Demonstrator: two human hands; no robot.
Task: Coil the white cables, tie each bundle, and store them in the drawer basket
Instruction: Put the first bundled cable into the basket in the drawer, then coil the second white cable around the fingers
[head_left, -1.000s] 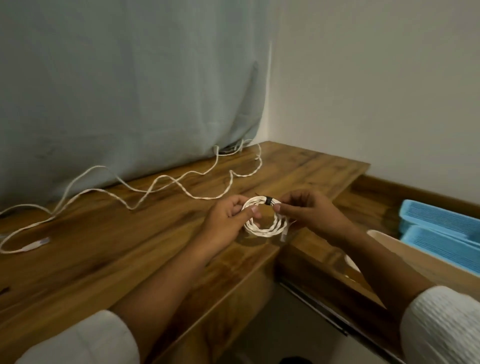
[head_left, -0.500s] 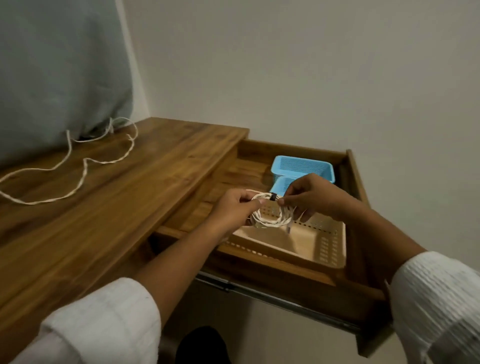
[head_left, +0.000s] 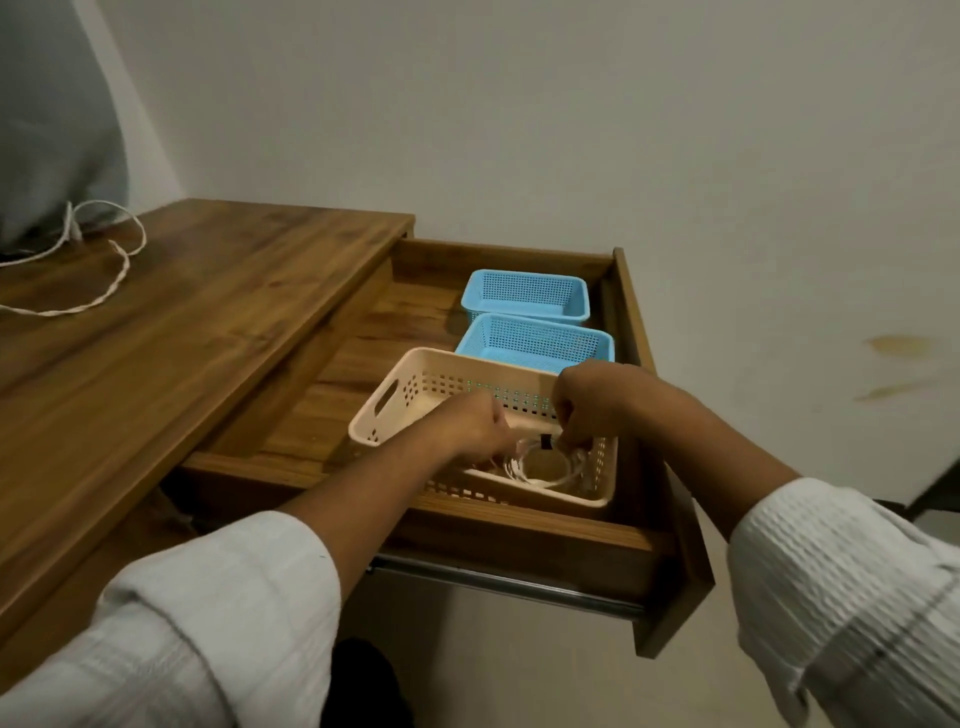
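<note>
Storing: left hand (head_left: 467, 428), right hand (head_left: 592, 402) pinch tied coil (head_left: 560, 480) inside basket (head_left: 441, 358) (nearly down); loose cable (head_left: 120, 278), bench's (head_left: 218, 322) left edge, not yet coiled.

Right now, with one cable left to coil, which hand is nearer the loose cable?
Left. Both hands hold the coil in the basket; the left hand is toward the loose cable, the right hand farther right.

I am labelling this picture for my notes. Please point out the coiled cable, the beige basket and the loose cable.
coiled cable (head_left: 519, 470): head view, left side of its loop.
beige basket (head_left: 467, 359): head view, its far rim.
loose cable (head_left: 120, 274): head view, its twisted stretch.
</note>
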